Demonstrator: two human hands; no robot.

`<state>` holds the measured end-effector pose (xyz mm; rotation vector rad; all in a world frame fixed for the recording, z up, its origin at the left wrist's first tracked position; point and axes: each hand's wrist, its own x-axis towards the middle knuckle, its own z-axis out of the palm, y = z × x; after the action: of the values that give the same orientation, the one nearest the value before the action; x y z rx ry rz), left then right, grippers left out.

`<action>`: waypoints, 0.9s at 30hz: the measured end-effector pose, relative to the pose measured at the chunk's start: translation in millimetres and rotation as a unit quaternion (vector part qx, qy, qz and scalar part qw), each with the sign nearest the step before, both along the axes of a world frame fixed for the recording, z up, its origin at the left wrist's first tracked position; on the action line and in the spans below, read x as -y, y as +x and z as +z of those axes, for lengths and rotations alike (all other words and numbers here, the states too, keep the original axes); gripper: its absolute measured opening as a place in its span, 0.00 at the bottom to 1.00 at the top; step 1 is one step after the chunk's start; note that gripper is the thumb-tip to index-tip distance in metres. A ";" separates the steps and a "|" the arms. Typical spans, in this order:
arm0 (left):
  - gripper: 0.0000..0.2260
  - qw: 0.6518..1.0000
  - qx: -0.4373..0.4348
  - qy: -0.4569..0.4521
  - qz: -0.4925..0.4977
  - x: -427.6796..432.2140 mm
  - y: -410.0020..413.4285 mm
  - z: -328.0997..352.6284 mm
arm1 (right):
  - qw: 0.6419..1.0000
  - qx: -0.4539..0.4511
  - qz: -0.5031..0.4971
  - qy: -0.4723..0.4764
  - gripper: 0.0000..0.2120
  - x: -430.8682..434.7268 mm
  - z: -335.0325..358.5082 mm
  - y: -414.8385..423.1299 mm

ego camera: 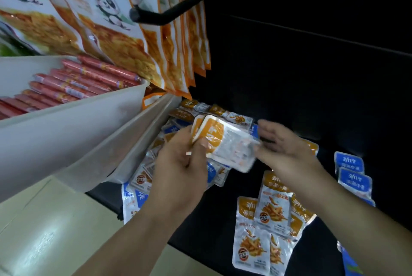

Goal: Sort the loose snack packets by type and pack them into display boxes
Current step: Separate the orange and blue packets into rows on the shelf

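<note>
My left hand (178,164) grips a stack of orange-and-white snack packets (225,142) over a dark shelf. My right hand (281,144) is beside the stack's right edge, fingers relaxed and spread, its fingertips close to the packets; contact is unclear in the blur. A mixed heap of orange and blue loose packets (169,139) lies under and behind my left hand. A sorted group of orange packets (269,220) lies at the front right. Blue packets (352,171) lie overlapped at the far right.
White shelf bins (73,133) slope at the left, the upper one holding red sausage sticks (73,84). Large panda-printed snack bags (124,30) hang above on a black peg hook (169,12). A pale floor (44,231) shows at lower left.
</note>
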<state>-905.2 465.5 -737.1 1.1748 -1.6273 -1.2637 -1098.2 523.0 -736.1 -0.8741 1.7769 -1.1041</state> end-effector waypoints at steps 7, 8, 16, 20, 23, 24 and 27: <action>0.05 0.983 -0.027 0.175 -0.052 -39.8 -27.5 -2.9 | 0.997 0.049 -0.046 0.038 0.20 -67.8 23.5 -3.1; 0.05 0.977 -0.031 0.207 -0.043 -44.0 -31.0 -6.3 | 0.995 0.057 -0.070 0.036 0.18 -76.1 22.5 -4.3; 0.14 0.922 -0.050 0.376 -0.076 -91.7 -69.1 -10.2 | 0.974 -0.164 -0.153 -0.027 0.10 -128.7 0.5 -0.1; 0.22 0.886 -0.120 0.416 -0.167 -109.1 -92.0 -9.0 | 0.958 -0.251 -0.103 -0.092 0.09 -146.7 -16.9 -5.9; 0.23 0.873 -0.143 0.437 -0.165 -115.3 -98.6 -14.8 | 0.941 -0.305 -0.078 -0.122 0.05 -158.5 -27.3 -15.0; 0.20 0.875 -0.141 0.433 -0.166 -117.9 -99.5 -16.9 | 0.936 -0.320 -0.065 -0.131 0.05 -161.8 -28.8 -16.8; 0.12 0.891 -0.127 0.411 -0.146 -124.4 -99.3 -24.7 | 0.946 -0.286 -0.024 -0.149 0.11 -173.7 -31.2 -20.0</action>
<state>-1004.6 589.9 -761.8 1.1676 -1.0988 -2.3339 -1118.2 696.7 -767.3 -1.4572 2.1317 -1.2561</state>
